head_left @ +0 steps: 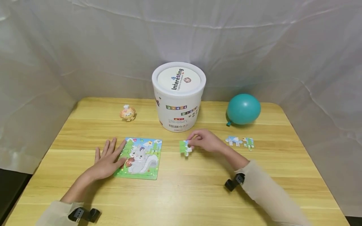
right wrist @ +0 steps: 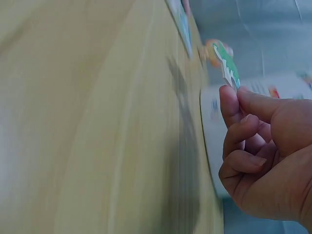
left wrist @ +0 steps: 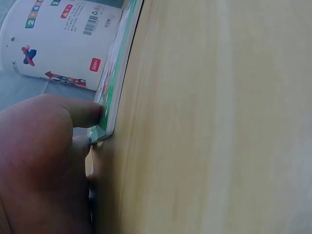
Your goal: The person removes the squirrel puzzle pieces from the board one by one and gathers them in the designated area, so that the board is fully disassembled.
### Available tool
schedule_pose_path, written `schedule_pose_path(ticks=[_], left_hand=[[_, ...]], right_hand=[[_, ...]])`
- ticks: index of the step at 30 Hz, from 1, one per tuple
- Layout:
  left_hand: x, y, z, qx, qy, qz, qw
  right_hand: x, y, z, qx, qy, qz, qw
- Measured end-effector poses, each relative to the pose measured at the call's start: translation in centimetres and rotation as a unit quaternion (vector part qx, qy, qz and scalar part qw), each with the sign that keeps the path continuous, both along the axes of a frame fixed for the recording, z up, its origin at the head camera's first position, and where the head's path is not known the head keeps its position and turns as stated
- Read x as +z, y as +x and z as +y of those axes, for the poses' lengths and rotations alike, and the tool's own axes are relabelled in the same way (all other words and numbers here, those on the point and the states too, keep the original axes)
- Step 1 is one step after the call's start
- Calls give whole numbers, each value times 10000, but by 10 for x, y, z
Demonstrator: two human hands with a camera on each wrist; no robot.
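A flat squirrel puzzle board with a green-edged picture lies on the table at the left. My left hand rests over its left edge with straight, spread fingers. In the left wrist view, the thumb presses on the board's corner. Between thumb and forefinger, my right hand pinches a green and white jigsaw piece to the right of the board. The right wrist view has this jigsaw piece raised over the table, tilted, with the other fingers curled below. Two more jigsaw pieces lie at the right.
Behind the hands stands a white lidded bucket. A small orange figurine with a white hat is at the back left, and a teal balloon at the back right. Pale cloth hangs behind the wooden table.
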State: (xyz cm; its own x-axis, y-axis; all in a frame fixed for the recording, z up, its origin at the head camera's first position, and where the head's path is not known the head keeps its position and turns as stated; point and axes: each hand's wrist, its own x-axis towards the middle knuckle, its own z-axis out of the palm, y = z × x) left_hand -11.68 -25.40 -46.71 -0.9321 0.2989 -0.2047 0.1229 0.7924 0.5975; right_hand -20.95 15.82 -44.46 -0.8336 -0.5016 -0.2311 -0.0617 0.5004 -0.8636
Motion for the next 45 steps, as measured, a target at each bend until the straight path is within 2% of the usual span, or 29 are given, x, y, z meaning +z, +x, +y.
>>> schedule_pose_path(ticks=[11, 17, 20, 27, 34, 40, 45], left_hand=[[-3, 1, 2, -6, 40, -42, 10000], [-3, 2, 3, -13, 54, -32, 10000], [-3, 2, 3, -11, 55, -32, 10000], [-4, 2, 3, 2, 57, -40, 10000], [-2, 2, 4, 69, 14, -47, 10000], [-3, 2, 5, 167, -103, 181, 9996], [0, -1, 6, 228, -165, 318, 9991]], right_hand=[[-4, -16, 88, -694, 465, 284, 9961], [-8, -17, 109, -1017, 614, 0, 9929], [-11, -18, 114, -1037, 768, 77, 9916], [-11, -19, 117, -950, 1142, 617, 9870], [-11, -20, 114, -960, 1224, 721, 9852], [-8, -19, 108, -1091, 1145, 781, 9843], [-2, -14, 95, -997, 1174, 1161, 9812]])
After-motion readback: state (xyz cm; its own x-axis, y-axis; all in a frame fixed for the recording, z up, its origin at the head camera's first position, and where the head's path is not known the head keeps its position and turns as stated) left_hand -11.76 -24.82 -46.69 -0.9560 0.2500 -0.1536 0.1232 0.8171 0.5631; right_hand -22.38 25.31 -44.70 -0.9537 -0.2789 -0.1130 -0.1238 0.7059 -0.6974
